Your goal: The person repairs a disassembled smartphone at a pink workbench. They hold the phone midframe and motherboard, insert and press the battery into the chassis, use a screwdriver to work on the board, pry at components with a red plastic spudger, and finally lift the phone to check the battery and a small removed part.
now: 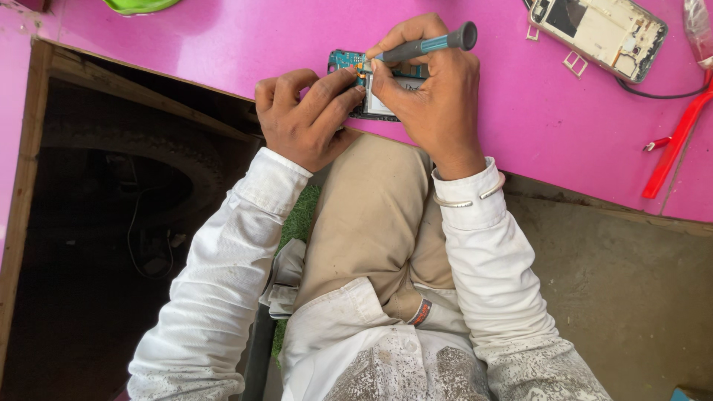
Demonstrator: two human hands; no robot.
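Head view: opened phone (375, 89) under both hands, screwdriver (427, 44) in right hand (431, 93).

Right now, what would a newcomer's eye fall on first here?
The bright pink table fills the top. At its near edge, the right hand works a dark screwdriver on an opened phone that the left hand steadies. Another opened phone lies top right.

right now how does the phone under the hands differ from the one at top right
The near phone shows a teal circuit board and is held by the left hand, with the right hand working a screwdriver on it. The far phone is a pale, whitish frame lying untouched, at an angle. Both lie opened on the pink table.
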